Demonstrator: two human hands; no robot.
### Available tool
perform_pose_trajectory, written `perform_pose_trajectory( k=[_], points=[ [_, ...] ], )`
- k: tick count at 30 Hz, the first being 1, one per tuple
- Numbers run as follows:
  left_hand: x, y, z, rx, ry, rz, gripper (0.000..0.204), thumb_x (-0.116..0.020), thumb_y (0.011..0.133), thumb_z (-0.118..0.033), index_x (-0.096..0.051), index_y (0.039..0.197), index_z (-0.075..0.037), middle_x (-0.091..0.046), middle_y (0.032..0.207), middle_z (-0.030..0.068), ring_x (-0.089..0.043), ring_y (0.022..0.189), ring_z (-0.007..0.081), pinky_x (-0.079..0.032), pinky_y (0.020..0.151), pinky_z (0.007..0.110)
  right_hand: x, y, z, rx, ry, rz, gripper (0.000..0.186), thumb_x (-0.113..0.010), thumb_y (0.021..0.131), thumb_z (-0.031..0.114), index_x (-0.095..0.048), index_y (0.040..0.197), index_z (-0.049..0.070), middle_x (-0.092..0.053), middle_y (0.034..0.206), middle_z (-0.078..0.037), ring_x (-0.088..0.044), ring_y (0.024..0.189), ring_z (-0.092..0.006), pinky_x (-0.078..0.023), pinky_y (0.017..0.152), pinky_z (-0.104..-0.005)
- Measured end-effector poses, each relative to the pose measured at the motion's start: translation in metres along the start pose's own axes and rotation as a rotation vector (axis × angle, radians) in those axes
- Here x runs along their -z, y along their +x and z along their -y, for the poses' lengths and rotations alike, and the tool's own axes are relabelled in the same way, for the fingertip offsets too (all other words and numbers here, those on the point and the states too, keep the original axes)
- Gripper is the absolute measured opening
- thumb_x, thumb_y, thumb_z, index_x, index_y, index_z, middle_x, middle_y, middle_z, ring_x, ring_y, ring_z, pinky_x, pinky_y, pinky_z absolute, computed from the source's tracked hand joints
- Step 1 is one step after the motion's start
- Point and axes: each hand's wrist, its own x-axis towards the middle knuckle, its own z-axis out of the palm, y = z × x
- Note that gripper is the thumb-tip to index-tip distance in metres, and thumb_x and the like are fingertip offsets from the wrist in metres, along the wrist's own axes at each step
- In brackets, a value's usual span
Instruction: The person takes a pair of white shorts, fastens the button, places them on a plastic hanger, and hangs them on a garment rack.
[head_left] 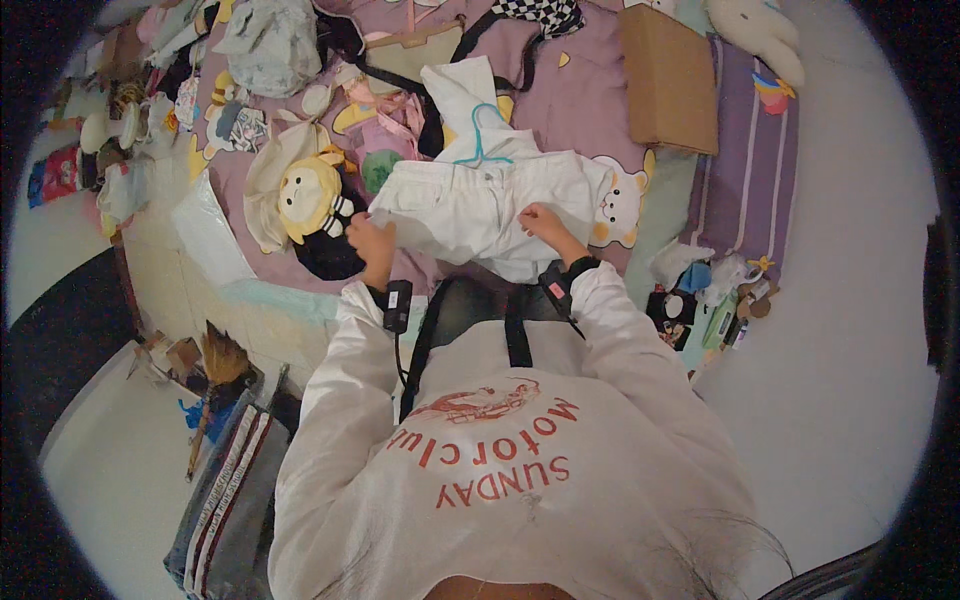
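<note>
White pants (455, 215) with a buttoned waistband lie on the bed in front of me. A turquoise hanger (483, 150) lies at the waistband, its hook curving away from me. More white cloth (468, 95) stretches out beyond the hanger; whether it belongs to the same garment I cannot tell. At the left edge of the pants, my left hand (372, 248) is closed on the cloth with bent fingers. My right hand (552, 230) rests over the right part, its fingertips pinched at the fabric. Both wrists carry small black devices.
Left of the pants sits a yellow-faced plush (310, 200) on a black item. A brown cardboard box (668, 85) and a purple striped cloth (750, 150) lie at the far right. Small items (715, 300) crowd the right corner. A broom (222, 355) stands at the lower left.
</note>
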Motion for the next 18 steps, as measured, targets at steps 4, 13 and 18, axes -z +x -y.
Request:
perform_pose_trajectory(
  k=[4,13,18],
  points=[
    [-0.044,-0.008,-0.010,-0.144,-0.684,0.806,0.021,-0.058,0.070,-0.019,-0.053,0.081,-0.002,-0.054,0.070,0.0058,-0.049,0.057,0.0111,-0.041,0.051,0.024,-0.016,-0.011,0.013,0.219,-0.334,-0.161,0.022,-0.057,0.070,0.022,-0.052,0.085,0.007,-0.055,0.066,-0.005,-0.053,0.059,-0.0151,-0.041,0.053,-0.0274],
    [-0.112,-0.077,-0.036,-0.467,-0.636,0.875,0.032,-0.060,0.069,-0.020,-0.041,0.088,-0.002,-0.050,0.068,0.0084,-0.049,0.063,0.0189,-0.041,0.059,0.031,-0.024,-0.002,0.036,0.466,-0.692,-0.280,0.019,-0.055,0.068,0.023,-0.051,0.084,0.014,-0.056,0.072,-0.007,-0.054,0.067,-0.0263,-0.042,0.056,-0.0372],
    [-0.115,-0.082,-0.041,-0.400,-0.529,0.850,0.033,-0.062,0.067,-0.023,-0.041,0.083,-0.002,-0.051,0.068,0.0097,-0.051,0.063,0.0224,-0.040,0.058,0.032,-0.024,-0.004,0.027,0.293,-0.879,-0.244,0.014,-0.054,0.065,0.018,-0.052,0.078,0.013,-0.057,0.071,-0.007,-0.055,0.064,-0.0275,-0.042,0.054,-0.0363]
  ],
)
